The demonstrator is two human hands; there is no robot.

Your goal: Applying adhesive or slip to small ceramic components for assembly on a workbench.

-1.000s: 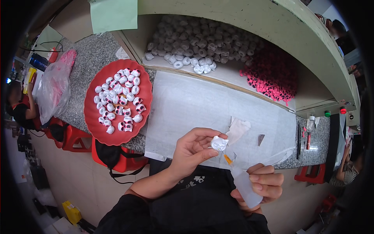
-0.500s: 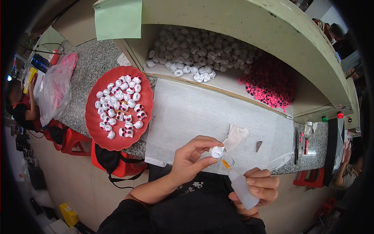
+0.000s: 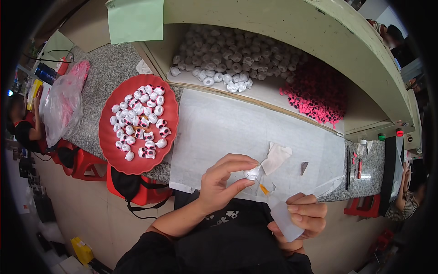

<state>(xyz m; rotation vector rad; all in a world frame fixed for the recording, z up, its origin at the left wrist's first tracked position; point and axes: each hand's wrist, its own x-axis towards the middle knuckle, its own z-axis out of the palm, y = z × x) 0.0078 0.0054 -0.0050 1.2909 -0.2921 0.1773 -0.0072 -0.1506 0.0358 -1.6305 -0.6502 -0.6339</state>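
My left hand (image 3: 223, 182) pinches a small white ring-shaped piece (image 3: 252, 173) between thumb and fingers above the front edge of the counter. My right hand (image 3: 303, 214) grips a translucent squeeze bottle (image 3: 284, 219) whose orange nozzle (image 3: 263, 189) points up at the white piece, almost touching it. A crumpled bit of white paper (image 3: 276, 157) lies just behind the piece on a white sheet (image 3: 237, 132) spread over the counter.
A red round plate (image 3: 169, 109) at left carries several white pieces, some with pink marks. The shelf recess behind holds a heap of white pieces (image 3: 228, 59) and a heap of pink ones (image 3: 319, 93). A clear plastic bag (image 3: 64, 107) lies far left. Tools (image 3: 353, 162) rest at right.
My left hand has brought the white piece down and toward the bottle's nozzle. The right hand has shifted slightly with the bottle.
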